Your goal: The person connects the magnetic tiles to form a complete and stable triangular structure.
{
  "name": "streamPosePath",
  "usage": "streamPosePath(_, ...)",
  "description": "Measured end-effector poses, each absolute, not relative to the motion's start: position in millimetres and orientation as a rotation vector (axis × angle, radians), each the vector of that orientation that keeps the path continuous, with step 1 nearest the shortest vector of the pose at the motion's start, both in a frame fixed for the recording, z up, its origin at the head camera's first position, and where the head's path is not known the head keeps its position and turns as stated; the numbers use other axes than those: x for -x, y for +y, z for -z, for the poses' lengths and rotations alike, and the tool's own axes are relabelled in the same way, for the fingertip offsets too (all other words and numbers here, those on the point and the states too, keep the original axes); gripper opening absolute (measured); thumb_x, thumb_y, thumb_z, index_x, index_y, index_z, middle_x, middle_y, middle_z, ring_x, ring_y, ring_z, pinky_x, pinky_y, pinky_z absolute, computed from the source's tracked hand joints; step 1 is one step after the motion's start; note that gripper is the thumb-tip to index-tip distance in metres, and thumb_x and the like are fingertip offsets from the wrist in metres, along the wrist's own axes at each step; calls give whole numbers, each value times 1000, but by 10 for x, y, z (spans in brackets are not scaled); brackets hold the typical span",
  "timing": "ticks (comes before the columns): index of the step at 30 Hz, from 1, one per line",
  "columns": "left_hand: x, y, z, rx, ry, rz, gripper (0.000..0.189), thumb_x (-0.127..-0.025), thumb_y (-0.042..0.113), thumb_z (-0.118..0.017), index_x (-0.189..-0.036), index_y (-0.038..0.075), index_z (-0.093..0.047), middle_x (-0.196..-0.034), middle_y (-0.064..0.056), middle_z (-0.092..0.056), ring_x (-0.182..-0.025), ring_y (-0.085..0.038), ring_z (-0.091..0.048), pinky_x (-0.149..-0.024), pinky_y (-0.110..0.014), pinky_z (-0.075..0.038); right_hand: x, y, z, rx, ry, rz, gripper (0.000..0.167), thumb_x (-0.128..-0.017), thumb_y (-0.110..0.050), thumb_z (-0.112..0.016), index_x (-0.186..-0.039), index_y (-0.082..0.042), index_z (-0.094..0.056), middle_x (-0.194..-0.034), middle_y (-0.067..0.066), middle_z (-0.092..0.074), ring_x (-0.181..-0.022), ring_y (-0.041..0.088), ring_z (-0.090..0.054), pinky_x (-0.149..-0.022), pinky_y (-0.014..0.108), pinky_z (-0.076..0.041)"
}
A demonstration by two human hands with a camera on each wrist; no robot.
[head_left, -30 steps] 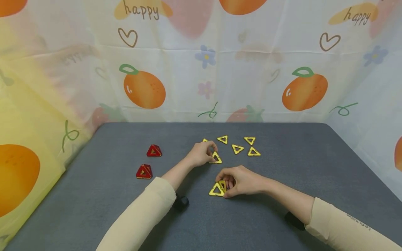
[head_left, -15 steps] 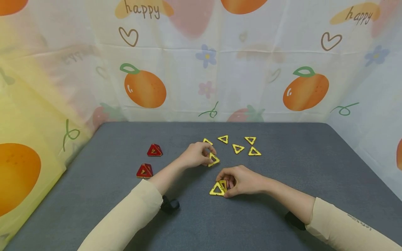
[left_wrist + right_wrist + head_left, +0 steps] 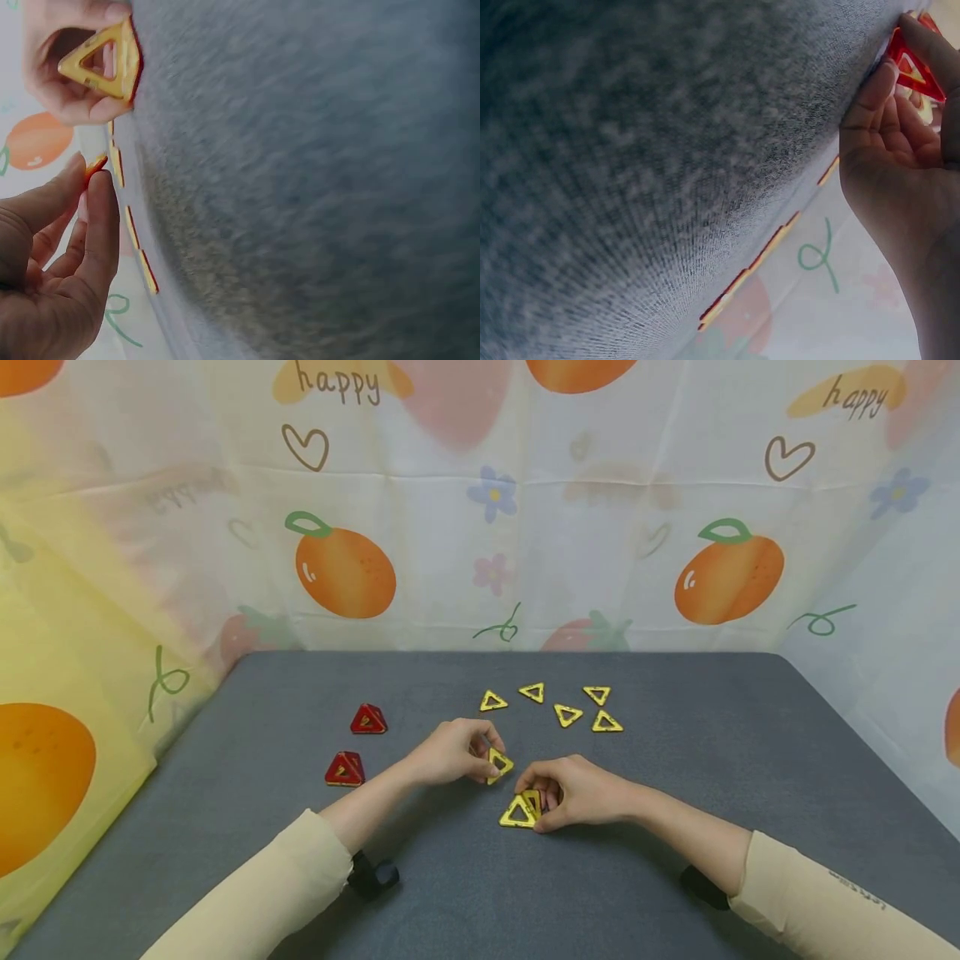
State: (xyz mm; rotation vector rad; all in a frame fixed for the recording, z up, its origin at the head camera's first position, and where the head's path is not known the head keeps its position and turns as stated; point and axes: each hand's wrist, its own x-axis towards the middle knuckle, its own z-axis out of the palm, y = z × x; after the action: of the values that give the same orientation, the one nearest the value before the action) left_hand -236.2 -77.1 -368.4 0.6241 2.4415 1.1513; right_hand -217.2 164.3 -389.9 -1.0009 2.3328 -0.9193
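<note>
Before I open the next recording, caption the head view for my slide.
Left hand pinching a yellow triangle, right hand gripping yellow triangular pieces, two red pyramids at left.

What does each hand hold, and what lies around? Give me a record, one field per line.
Left hand: pinches a single yellow triangle
Right hand: grips at least two yellow triangles, set at an angle to each other
Contact: the two hands' pieces are apart
Loose pieces: five flat triangles beyond the hands
Red pieces: two red pyramids, off to the person's left
Surface: dark grey table
Backdrop: cloth printed with oranges and hearts
</note>
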Motion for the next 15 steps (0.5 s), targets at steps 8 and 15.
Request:
streamPosePath(8, 2227, -804, 3782, -657, 2411, -1177, 19, -85, 8, -76, -102, 7, -66, -80, -7, -67, -66, -8, -66, -63, -26, -56, 2178, 1638, 3904, 1002, 2339, 914, 42, -81, -19, -80, -120, -15, -65, -84, -3, -65, -68, 3, -57, -63, 21, -50)
streamPosePath(15, 2153, -771, 3860, -674, 2373, -1199, 19, -83, 7, -78, -98, 6, -66, -77, -8, -68, -64, -8, -67, -62, -27, -57, 2172, 1637, 3896, 993, 2350, 899, 41, -81, -20, -80, -119, -16, -65, -83, -4, -64, -66, 3, -56, -61, 21, -49)
